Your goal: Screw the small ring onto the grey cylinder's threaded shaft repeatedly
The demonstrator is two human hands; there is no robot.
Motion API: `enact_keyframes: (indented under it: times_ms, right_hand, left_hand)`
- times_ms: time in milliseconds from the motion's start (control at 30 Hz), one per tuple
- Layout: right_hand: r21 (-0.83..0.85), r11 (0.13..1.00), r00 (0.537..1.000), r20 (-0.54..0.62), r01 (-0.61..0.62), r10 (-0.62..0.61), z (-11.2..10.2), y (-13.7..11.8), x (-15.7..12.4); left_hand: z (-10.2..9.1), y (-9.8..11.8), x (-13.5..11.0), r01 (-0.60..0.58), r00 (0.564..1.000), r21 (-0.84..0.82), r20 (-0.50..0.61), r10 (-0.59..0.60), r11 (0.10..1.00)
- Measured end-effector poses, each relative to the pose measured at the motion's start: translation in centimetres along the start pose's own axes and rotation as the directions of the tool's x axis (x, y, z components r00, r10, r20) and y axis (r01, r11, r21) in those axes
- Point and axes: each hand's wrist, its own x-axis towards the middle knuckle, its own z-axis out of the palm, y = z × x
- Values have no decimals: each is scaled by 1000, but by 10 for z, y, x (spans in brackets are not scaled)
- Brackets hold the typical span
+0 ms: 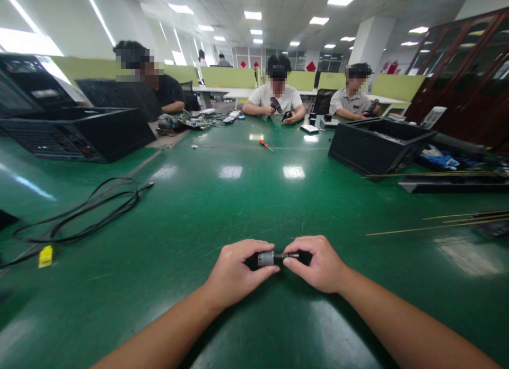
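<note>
Low in the middle of the head view, a small tool part (266,259) lies sideways between my hands. It has a grey metal cylinder at its left end and a thin, ridged metal shaft at its right; it looks like a drill attachment, though I cannot tell the exact kind. The fingers and thumb of my left hand (234,271) curve round the cylinder end, closed on it. With thumb and forefinger, my right hand (320,264) pinches the shaft. Both hands are just above or on the green table (214,210).
A coiled black cable (99,210) and a yellow tag (45,256) lie left. Black computer cases stand left (79,133) and right (382,141). Farther back is an orange screwdriver (264,143). Thin rods (429,228) reach in from the right. Several people sit across, one holding a power drill (275,105).
</note>
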Motion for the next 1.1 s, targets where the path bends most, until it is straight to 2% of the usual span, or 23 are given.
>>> enact_keyframes:
  times_ms: [1100]
  right_hand:
    - [-14,1000,1000,-9,-3,3,-3,0,1]
  left_hand:
    - [-4,-1,0,29,1000,11,5,-29,1000]
